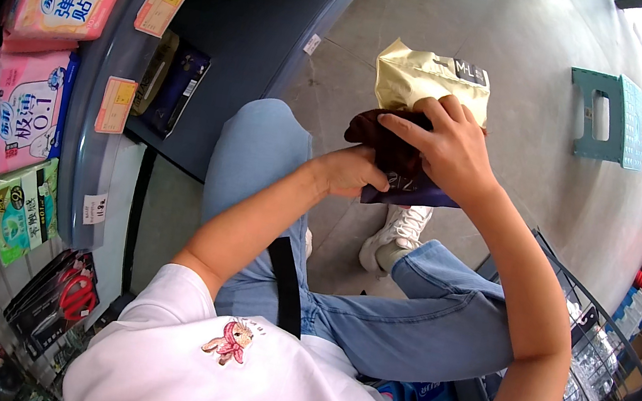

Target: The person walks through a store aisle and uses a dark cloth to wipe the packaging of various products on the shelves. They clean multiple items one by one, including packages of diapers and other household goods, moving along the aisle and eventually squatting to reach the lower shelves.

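Over the floor in front of me, both hands hold soft plastic packages. My left hand (352,172) grips the near left edge of a dark purple-brown package (402,185), its thumb lying on top. My right hand (453,143) reaches over from the right. Its thumb lies on the dark brown part, and its bent fingers press against the near side of a pale yellow package (406,82) that bears writing. The yellow package lies just beyond the dark one, touching it. My right hand hides where the two meet.
Shelves (90,164) with pink packs (26,110) and a green pack (20,209) stand at left. On the lower shelf (236,17) lies a dark blue pack (178,90). A wire basket (590,369) is by my right elbow. A teal step stool (614,121) stands farther right.
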Available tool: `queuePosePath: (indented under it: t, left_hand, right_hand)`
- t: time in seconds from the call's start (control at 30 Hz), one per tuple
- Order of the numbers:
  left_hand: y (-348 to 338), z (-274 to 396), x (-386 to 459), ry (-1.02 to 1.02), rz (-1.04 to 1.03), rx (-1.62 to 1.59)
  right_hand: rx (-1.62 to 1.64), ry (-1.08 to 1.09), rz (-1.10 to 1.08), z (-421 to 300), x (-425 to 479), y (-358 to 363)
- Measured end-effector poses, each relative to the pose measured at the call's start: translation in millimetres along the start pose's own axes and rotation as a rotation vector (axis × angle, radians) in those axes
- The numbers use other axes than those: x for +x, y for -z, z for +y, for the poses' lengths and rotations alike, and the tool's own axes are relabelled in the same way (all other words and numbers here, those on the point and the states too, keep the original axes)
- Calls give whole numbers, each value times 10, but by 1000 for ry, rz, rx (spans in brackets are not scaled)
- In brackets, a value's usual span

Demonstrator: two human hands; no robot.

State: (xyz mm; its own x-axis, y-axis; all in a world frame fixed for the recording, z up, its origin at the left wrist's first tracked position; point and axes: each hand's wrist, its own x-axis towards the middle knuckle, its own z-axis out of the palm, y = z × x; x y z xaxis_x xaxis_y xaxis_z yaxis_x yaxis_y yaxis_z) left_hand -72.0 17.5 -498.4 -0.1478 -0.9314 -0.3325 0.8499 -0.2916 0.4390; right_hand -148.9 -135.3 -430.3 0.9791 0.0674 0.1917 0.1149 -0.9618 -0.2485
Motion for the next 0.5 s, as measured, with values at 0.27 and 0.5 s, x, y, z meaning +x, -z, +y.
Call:
queuePosePath:
  t: [0.27,0.5]
  left_hand:
    - [-121,-151,-155,82,59,25]
    - [120,22,-48,-98,164,-106]
  right_hand:
    - [-88,-581,-16,712,-200,100]
    - [369,-511,352,624,-301,215]
